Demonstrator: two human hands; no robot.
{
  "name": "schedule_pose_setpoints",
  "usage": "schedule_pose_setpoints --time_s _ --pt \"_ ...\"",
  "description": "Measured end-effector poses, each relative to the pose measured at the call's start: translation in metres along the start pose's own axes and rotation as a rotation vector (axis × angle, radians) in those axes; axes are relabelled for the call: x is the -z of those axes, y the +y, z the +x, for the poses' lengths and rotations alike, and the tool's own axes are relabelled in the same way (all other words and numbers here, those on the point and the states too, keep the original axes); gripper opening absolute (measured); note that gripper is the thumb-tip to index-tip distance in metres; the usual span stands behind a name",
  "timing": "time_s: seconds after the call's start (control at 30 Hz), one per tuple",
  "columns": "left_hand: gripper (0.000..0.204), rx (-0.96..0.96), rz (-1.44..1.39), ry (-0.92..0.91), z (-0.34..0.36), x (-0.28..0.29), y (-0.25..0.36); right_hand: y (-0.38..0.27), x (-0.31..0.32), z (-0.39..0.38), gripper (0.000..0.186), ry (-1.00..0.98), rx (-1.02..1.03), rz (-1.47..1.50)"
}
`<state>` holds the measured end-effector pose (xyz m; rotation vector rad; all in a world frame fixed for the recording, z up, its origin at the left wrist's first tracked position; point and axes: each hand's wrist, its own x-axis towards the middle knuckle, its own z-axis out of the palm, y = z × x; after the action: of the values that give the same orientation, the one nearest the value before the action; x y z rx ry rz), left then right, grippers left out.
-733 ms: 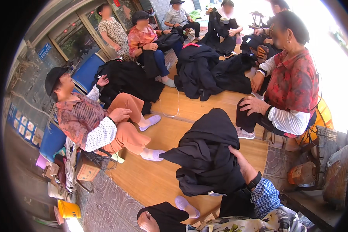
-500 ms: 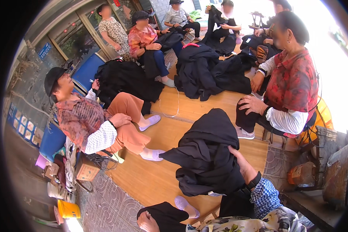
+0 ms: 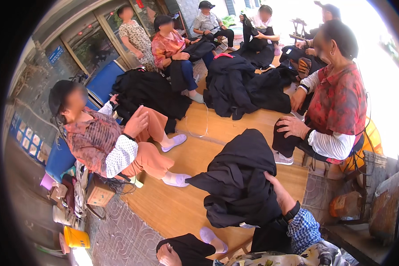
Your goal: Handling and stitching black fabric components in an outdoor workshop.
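Note:
A bulky, crumpled black garment takes up the middle foreground, a small white tag showing at its lower edge. My right hand grips its right side; the thumb shows and the other fingers are partly hidden by the folds. The right arm has a blue-checked sleeve and a dark wristband. At the lower edge my left hand lies on the black cloth over my knee, holding nothing that I can see, with its fingers laid out and partly cut off by the frame.
Wooden boards cover the ground. Seated people surround a large black garment pile; another pile lies by the blue seats. A white cord loops across the boards. A yellow bucket stands at left, a wooden bench at right.
The person at left has raised a hand off the knee and turned the head. The view has shifted slightly. Both my hands keep their places.

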<state>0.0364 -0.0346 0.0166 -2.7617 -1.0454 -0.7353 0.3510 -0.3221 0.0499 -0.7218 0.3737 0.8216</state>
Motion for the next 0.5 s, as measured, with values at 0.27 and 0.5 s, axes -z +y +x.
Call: schedule_pose_setpoints --time_s 0.27,0.5 --pt "0.013 0.060 -0.021 0.037 -0.001 -0.003 0.005 0.011 0.021 0.016 0.057 -0.058 0.007 0.024" --pt "0.012 0.065 -0.054 0.012 -0.006 -0.004 -0.001 0.008 0.011 0.000 0.055 -0.034 0.023 -0.033"
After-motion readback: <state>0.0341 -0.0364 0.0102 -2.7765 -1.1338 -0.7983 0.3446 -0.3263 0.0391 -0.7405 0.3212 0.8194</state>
